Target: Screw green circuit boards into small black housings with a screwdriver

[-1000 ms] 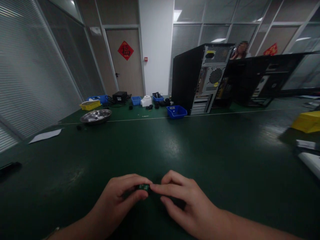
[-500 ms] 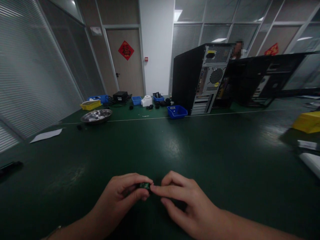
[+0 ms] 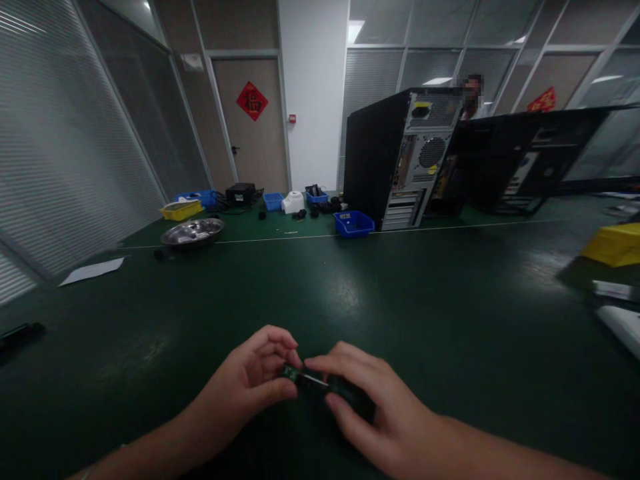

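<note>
My left hand (image 3: 257, 373) holds a small green circuit board (image 3: 290, 372) at its thumb and fingertips, the other fingers loosely curled. My right hand (image 3: 377, 400) is closed around a dark handle with a thin bright shaft, which looks like a screwdriver (image 3: 353, 397). Its shaft slants left towards the circuit board; whether the tip touches it I cannot tell. Both hands are low over the green tabletop (image 3: 345, 293), close together.
A blue bin (image 3: 355, 225) and black computer towers (image 3: 380, 160) stand at the back. A metal bowl (image 3: 193, 233) and white paper (image 3: 93, 271) are at left, with a dark object (image 3: 20, 335) nearer. A yellow box (image 3: 615, 245) is at right. A person (image 3: 471, 97) is behind the towers.
My left fingers have lifted and loosened around the circuit board. My right forefinger has drawn back from it, and the dark handle and bright shaft now show in my right hand.
</note>
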The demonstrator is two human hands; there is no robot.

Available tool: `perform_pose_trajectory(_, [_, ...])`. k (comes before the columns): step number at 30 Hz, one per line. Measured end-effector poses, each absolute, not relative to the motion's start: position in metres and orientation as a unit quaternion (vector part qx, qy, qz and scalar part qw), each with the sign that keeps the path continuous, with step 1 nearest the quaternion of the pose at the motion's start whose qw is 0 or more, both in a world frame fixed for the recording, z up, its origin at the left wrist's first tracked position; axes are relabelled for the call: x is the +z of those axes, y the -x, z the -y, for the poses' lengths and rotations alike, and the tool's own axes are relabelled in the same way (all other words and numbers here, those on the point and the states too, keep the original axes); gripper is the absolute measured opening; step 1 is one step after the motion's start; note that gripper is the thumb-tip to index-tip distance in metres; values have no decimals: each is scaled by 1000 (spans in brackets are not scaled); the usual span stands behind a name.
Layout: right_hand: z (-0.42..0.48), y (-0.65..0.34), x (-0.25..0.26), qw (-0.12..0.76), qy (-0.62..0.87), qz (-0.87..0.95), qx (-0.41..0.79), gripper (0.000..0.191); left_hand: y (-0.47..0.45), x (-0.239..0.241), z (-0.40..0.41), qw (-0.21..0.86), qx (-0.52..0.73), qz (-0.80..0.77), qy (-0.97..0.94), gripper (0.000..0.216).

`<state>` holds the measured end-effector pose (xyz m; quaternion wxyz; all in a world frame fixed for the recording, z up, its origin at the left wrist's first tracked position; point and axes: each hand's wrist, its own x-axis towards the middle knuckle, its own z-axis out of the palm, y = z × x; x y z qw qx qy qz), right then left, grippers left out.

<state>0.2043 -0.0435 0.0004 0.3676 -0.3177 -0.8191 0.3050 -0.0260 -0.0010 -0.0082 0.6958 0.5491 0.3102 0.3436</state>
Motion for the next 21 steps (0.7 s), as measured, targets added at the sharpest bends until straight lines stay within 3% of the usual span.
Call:
perform_pose_trajectory(16, [42,-205,6,345,301,816,352,40,28,-6,4,709,347,-291,-540,12])
perform_pose_trajectory(21, [41,-205,4,337,300,820,352,41,29,-8,3,727,328,-275,-537,29])
